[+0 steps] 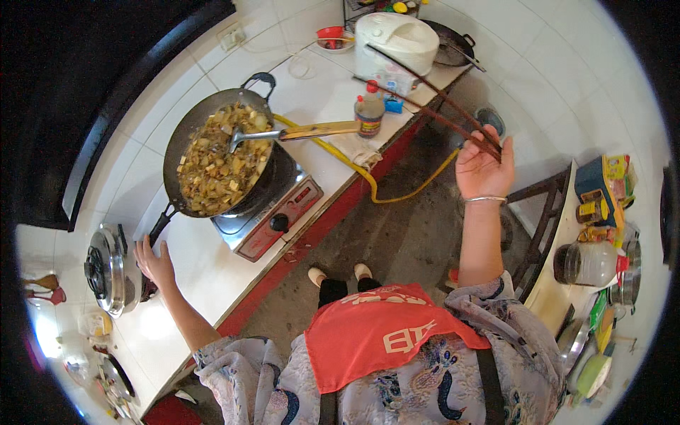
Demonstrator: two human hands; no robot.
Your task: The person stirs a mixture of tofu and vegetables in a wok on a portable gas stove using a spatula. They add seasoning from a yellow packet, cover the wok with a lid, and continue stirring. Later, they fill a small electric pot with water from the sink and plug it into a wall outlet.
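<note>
Long dark brown chopsticks (432, 113) are in my right hand (484, 170), raised at the right with the palm turned up and the fingers closed on them. They point up and left, their tips spread apart. My left hand (154, 265) is at the end of the black handle (162, 225) of a wok (175, 142), its fingers stretched out; whether it touches the handle I cannot tell. Chopped food with pale cubes (219, 166) fills the wok, which sits tilted on a gas stove (283, 212). A wooden-handled spatula (312, 131) rests in the food, its handle over the counter.
A lidded steel pot (113, 269) stands left of my left hand. Behind the spatula handle are a sauce bottle (370, 113) and a white rice cooker (397, 42). A yellow gas hose (372, 185) hangs off the counter edge. Jars and a plastic jug (591, 263) crowd the right shelf.
</note>
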